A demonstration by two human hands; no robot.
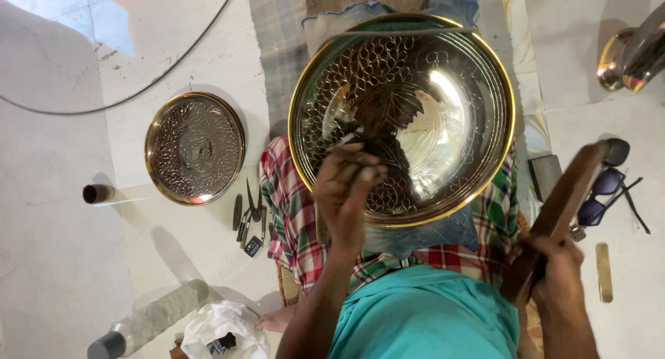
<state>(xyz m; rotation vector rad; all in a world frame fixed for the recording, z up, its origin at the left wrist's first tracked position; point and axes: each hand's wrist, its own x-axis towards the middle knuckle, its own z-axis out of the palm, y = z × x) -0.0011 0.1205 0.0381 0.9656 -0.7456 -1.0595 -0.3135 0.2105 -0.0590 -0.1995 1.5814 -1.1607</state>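
The large engraved brass plate [443, 123] rests on the person's checked-cloth lap [291, 220]. On the plate, the left hand [346, 186] pinches a small chisel [348, 139]; to the plate's right, the right hand [554, 269] is closed around a wooden mallet [564, 200]. A smaller engraved plate [195, 148] lies on the floor to its left.

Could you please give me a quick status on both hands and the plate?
Left hand holds chisel on large brass plate. Right hand grips raised wooden mallet. Nothing between them.
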